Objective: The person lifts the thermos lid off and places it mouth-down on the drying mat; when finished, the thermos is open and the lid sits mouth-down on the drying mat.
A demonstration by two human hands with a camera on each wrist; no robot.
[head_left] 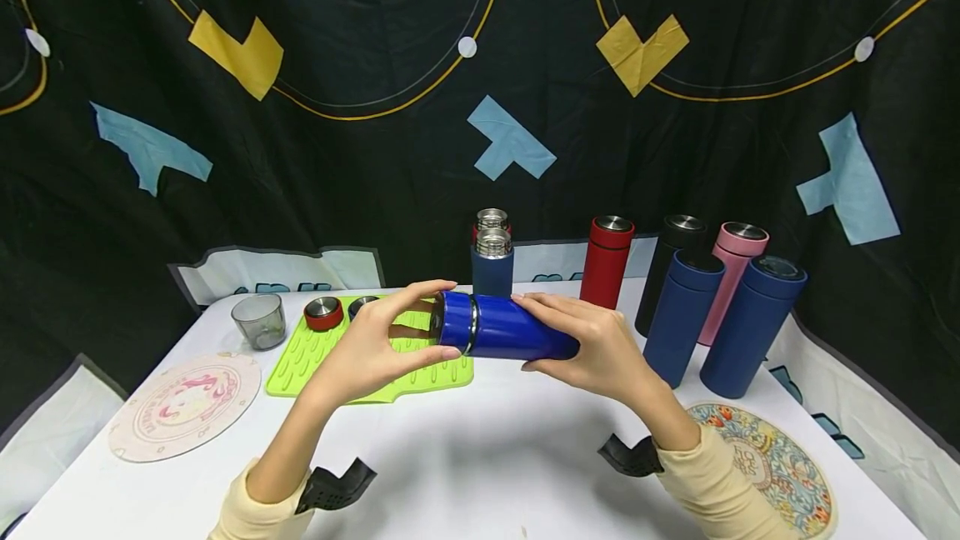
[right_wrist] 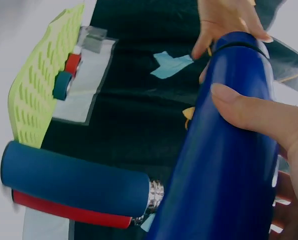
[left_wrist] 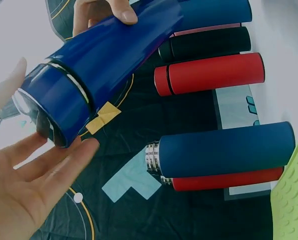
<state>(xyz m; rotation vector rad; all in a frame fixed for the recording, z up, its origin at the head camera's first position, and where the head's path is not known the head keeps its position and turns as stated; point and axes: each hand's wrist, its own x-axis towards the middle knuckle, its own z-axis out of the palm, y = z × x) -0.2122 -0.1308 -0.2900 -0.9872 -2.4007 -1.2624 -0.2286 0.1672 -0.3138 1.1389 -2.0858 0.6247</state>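
A shiny blue thermos (head_left: 517, 327) is held almost level above the table, its lid end toward the left. My right hand (head_left: 592, 340) grips its body near the base, and the thumb (right_wrist: 234, 102) lies along the side in the right wrist view. Around the lid (left_wrist: 54, 105) my left hand (head_left: 375, 348) is spread, thumb below and fingers above in the head view. Its fingers (left_wrist: 64, 165) look fairly straight and close to the lid; whether they touch it is hard to tell. A silver ring circles the thermos between lid and body.
Behind stand a lidless blue thermos (head_left: 492, 273) and a lidless red one. A capped red thermos (head_left: 607, 261) and several others stand right. A green mat (head_left: 300, 365) bears a red lid (head_left: 323, 314) and a dark lid. A glass (head_left: 260, 322) and round placemats (head_left: 187, 407) lie about.
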